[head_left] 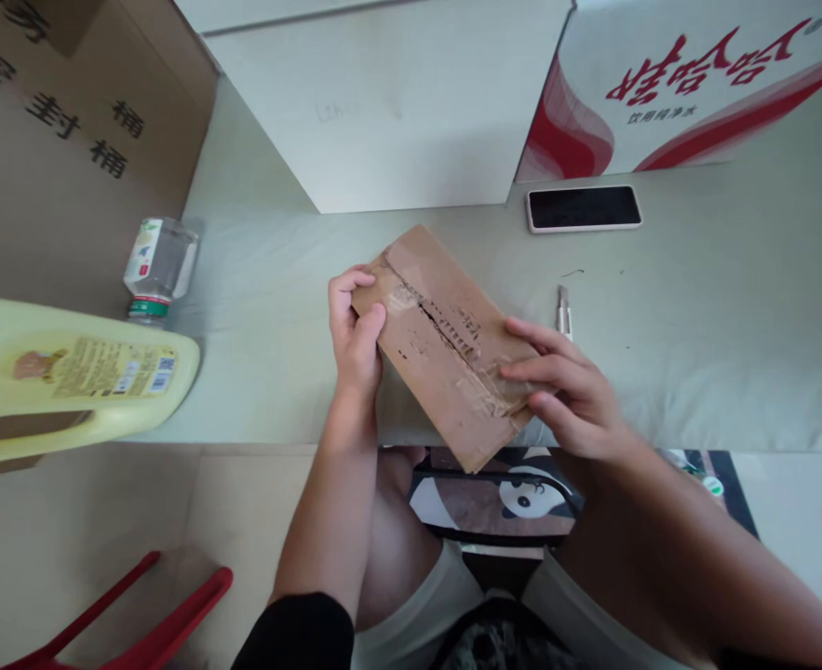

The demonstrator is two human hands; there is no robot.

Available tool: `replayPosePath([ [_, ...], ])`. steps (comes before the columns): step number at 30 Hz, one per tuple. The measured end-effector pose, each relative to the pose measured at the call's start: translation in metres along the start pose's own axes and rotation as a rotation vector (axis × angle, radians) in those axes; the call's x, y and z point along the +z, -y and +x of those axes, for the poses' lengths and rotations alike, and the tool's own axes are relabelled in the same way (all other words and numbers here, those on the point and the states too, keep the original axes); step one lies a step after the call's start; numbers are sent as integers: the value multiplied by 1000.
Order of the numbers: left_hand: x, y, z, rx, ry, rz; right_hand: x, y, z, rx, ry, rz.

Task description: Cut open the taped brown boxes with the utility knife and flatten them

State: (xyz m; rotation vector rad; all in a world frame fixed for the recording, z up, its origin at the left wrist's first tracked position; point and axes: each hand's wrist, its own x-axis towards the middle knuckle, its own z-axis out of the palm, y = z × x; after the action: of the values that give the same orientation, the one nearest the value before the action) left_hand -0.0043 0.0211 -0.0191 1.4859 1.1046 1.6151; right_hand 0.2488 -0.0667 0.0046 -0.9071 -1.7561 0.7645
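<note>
A brown cardboard box (pixel 445 344) is held up tilted over the front edge of the table. A dark slit and torn tape run along its upper face. My left hand (pixel 356 326) grips its upper left end, thumb on top and the other fingers partly hidden. At the lower right end, my right hand (pixel 568 386) has its thumb and fingers on the box; what lies beneath is hidden. Just beyond my right fingers, a small utility knife (pixel 564 312) rests on the table, blade end pointing away.
A phone (pixel 585 208) lies before a white box (pixel 411 112) and a red-and-white carton (pixel 690 93). To the left are a clear plastic bottle (pixel 159 265), a yellow jug (pixel 68 377) and a large brown carton (pixel 82 112). A red chair or stool (pixel 173 614) stands lower left.
</note>
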Motion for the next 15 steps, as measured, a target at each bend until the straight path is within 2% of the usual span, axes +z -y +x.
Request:
replayPosePath([
  [2,0,0,0,-16,2,5,-7,-5,0,96,-156,-105],
  [4,-1,-1,-1,-34,-2,2,-16,-14,-1,309,-311,-352],
  [5,-1,-2,-1,-41,-6,-4,-21,-20,-1,429,-317,-502],
  [7,-1,-2,-1,-42,-19,-5,-30,-31,-3,611,-172,-755],
  [9,-1,-2,-1,-27,-26,24,-36,-39,-5,678,18,-889],
  [12,0,-1,0,3,-18,54,-37,-43,-5,716,89,-871],
  [15,1,0,-1,15,-16,32,-35,-40,-5,729,3,-494],
])
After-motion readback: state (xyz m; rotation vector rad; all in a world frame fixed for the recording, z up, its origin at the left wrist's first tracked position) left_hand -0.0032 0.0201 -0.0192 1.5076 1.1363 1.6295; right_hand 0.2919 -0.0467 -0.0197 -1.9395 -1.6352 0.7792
